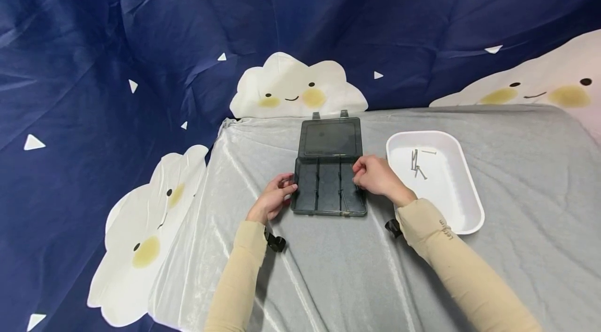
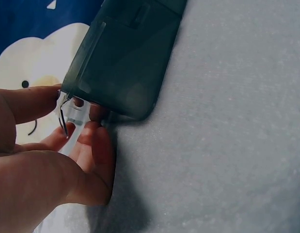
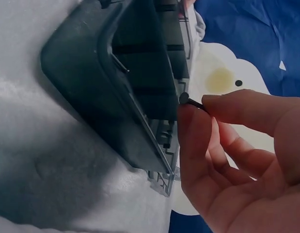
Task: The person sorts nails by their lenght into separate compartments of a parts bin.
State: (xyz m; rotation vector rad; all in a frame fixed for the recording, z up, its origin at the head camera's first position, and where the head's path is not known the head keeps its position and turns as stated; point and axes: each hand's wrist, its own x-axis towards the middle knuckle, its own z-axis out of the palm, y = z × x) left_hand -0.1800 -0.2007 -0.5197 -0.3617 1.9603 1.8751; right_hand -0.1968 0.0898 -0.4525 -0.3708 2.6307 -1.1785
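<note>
A dark translucent compartment box (image 1: 328, 212) lies on the grey cloth, its lid (image 1: 331, 136) folded back on the far side. My left hand (image 1: 273, 197) grips the box's left edge, thumb at the rim and fingers curled around its side; the left wrist view shows this at the box (image 2: 125, 68). Between thumb and index finger, my right hand (image 1: 377, 178) pinches a nail (image 3: 184, 98) with a flat round head, over the right-hand compartments. Another nail (image 1: 345, 200) leans inside the near right part of the box.
To the right stands a white tray (image 1: 473, 201) with several loose nails (image 1: 414, 159) inside. Grey cloth (image 1: 324, 274) covers the table. Behind it hangs a dark blue curtain (image 1: 188, 24) with cloud prints. Black wrist cameras (image 1: 277, 242) are strapped at both sleeves.
</note>
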